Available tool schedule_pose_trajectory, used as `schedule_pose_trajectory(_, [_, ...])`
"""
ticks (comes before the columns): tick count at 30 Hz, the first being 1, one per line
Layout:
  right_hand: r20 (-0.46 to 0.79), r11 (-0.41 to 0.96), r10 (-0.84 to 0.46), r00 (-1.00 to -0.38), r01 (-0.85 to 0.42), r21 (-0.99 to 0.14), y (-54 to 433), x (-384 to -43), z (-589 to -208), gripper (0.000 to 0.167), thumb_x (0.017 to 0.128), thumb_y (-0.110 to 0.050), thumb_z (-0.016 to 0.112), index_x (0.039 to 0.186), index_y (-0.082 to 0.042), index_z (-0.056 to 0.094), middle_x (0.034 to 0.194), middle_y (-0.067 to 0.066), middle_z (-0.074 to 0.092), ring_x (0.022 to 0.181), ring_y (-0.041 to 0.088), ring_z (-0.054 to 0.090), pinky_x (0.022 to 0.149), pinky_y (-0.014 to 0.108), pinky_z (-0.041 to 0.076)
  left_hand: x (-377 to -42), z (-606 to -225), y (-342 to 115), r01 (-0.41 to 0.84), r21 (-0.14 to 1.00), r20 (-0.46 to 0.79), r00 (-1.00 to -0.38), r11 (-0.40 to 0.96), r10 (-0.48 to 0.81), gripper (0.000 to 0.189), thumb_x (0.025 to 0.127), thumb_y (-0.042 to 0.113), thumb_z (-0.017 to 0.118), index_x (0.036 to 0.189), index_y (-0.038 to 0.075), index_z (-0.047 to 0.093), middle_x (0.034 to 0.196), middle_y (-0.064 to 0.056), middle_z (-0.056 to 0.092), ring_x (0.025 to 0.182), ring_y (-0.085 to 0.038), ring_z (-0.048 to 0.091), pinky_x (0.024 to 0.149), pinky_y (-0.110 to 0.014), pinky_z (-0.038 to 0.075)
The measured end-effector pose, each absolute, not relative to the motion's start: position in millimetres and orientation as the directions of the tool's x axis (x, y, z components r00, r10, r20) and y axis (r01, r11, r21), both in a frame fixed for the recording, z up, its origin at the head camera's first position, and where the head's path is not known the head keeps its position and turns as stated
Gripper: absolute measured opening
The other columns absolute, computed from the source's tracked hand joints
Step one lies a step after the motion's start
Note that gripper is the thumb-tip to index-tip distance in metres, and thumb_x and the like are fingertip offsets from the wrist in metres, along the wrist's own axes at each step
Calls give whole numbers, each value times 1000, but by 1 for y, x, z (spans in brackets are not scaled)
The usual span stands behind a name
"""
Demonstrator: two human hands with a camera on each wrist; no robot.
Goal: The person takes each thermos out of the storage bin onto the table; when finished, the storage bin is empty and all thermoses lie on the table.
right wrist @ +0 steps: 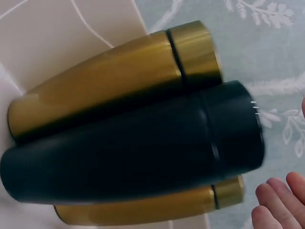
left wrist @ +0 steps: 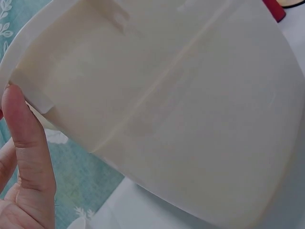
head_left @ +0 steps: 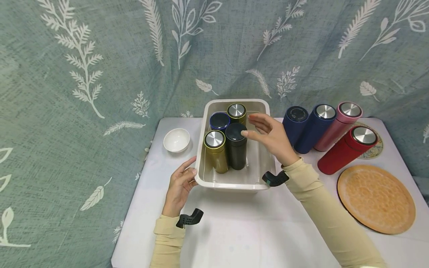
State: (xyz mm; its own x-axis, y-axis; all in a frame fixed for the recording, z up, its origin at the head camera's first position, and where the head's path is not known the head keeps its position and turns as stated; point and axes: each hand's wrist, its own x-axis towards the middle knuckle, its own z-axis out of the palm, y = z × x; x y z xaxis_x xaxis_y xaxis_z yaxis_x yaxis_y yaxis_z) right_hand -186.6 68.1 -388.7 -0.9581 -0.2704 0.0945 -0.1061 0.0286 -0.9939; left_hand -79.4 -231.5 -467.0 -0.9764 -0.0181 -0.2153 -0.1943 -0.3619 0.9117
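Observation:
A white plastic bin (head_left: pixel 231 185) holds several upright thermos flasks. Inside are a black thermos (head_left: pixel 236 152), a gold thermos (head_left: pixel 218 158), another gold-rimmed one (head_left: pixel 237 110) with a silver lid top, and a blue-rimmed one (head_left: pixel 219 121). At the bin's front left corner my left hand (head_left: pixel 179 186) grips the rim; its thumb (left wrist: pixel 28 143) shows against the outer wall in the left wrist view. My right hand (head_left: pixel 273 137) hovers over the bin's right side, fingers spread and holding nothing. Its thumb is beside the black thermos lid; whether they touch I cannot tell.
Right of the bin stand two blue thermoses (head_left: pixel 295 124), a pink thermos (head_left: pixel 338 126) and a red thermos (head_left: pixel 346 150). A round tan board (head_left: pixel 377 199) lies in front of them. Left of the bin is a white bowl (head_left: pixel 177 140). Patterned green cloth hangs behind.

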Motion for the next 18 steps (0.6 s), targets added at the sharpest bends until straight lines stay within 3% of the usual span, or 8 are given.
schedule_pose_trajectory(5, [73, 33, -304, -950, -87, -996, 61, -191, -397, 65, 85, -16, 80, 143, -5, 52, 147, 15, 55, 140, 26, 51, 120, 35, 39, -80, -467, -232, -193, 910, -213, -977, -366, -14, 54, 96, -3, 52, 149, -1, 41, 87, 5, 72, 79, -8, 69, 68, -22, 58])
schedule_pose_trajectory(18, [67, 114, -357, -932, -114, -987, 52, -193, -405, 71, 79, -12, 84, 143, -8, 53, 146, 11, 57, 139, 26, 52, 120, 36, 39, -80, -468, -232, -192, 913, -211, -978, -359, -12, 55, 96, -2, 52, 149, -1, 40, 88, 6, 73, 79, -8, 69, 68, -21, 57])
